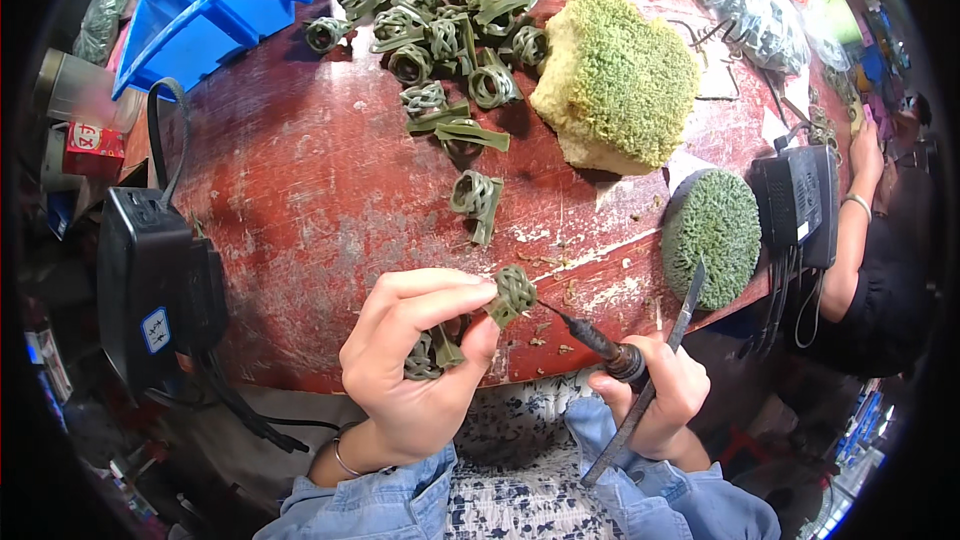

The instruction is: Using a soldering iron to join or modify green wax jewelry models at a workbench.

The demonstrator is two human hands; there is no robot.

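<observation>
My left hand (pixel 410 360) is closed on small woven olive-green pieces (pixel 515 290), one at the fingertips and more in the palm. My right hand (pixel 660 400) grips a dark pen-like hot tool (pixel 612 350) along with a long, flat metal blade (pixel 640 405). The tool's thin tip points at, and is very near, the piece at my left fingertips; I cannot tell if they touch. A round green sponge pad (pixel 710 225) lies beyond the blade's upper end. A loose heap of similar woven pieces (pixel 445 30) spreads over the worn red table (pixel 260 240).
A black power unit with cables (pixel 140 280) stands left, a blue bin (pixel 210 15) at back left. A larger yellow-green sponge (pixel 620 80), plastic bags (pixel 745 15) and black devices (pixel 795 205) occupy the back and right. Another person's arm (pixel 855 200) is at far right.
</observation>
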